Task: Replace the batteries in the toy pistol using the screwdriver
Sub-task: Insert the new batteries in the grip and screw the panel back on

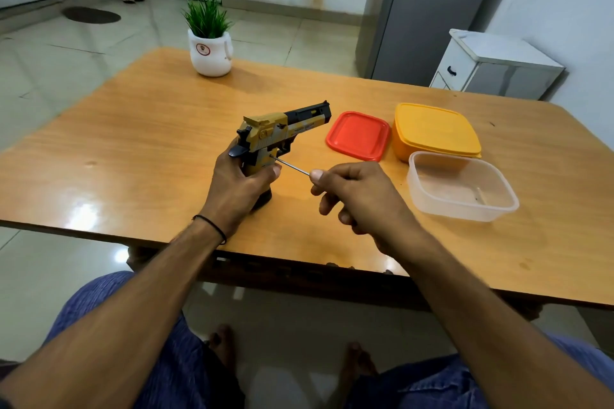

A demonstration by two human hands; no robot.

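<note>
Over the table [133,129], left hand [237,186] grips toy pistol [275,133]; right hand [358,196] pinches screwdriver [292,167].

Black wristband [212,228], blue trousers [176,352]

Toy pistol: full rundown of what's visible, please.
The toy pistol looks plastic: yellow and grey patterned frame, black front slide and muzzle, black hammer and black base on the grip. It stands upright, the grip's base resting on the table, barrel pointing away and to the right. The left hand wraps the grip. The screwdriver, pinched in the right hand, has its thin metal tip set against the grip's side.
</note>
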